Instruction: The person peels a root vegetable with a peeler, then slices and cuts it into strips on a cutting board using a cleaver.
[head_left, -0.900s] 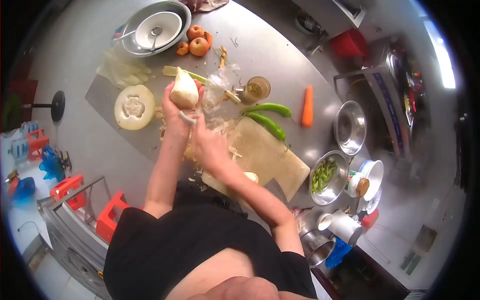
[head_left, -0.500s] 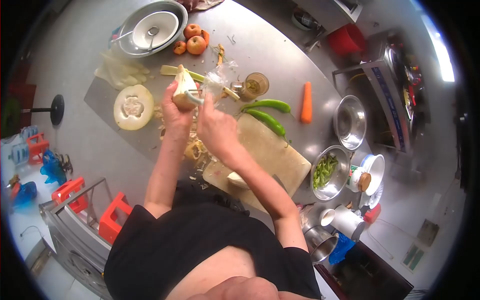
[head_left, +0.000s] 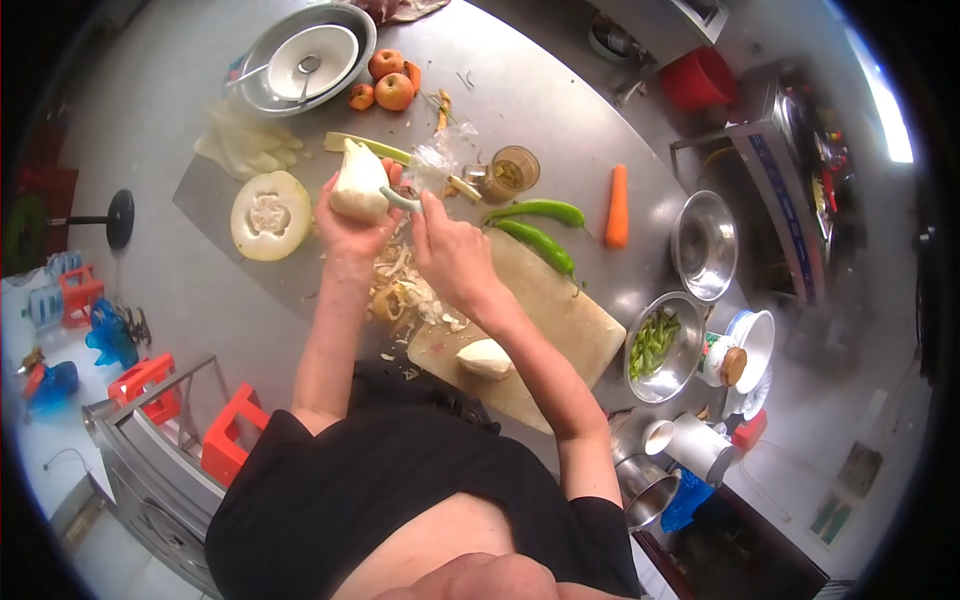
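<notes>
a pale tapered root vegetable [head_left: 358,190] held above a steel table [head_left: 540,100], up and left of the cutting board [head_left: 560,315].
the left hand [head_left: 347,238] is half open, cupped under its broad end; the right hand [head_left: 455,262] is closed round a light-handled peeler [head_left: 403,201]. the vegetable looks firm, moderately heavy, probably slick where bare, so the fat end seems the surest hold; peelings [head_left: 400,283] lie below.

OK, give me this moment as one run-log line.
left hand: holds pale vegetable | right hand: holds peeler beside it, contact unclear | cutting board: another pale piece on it | carrot: right of green peppers
</notes>
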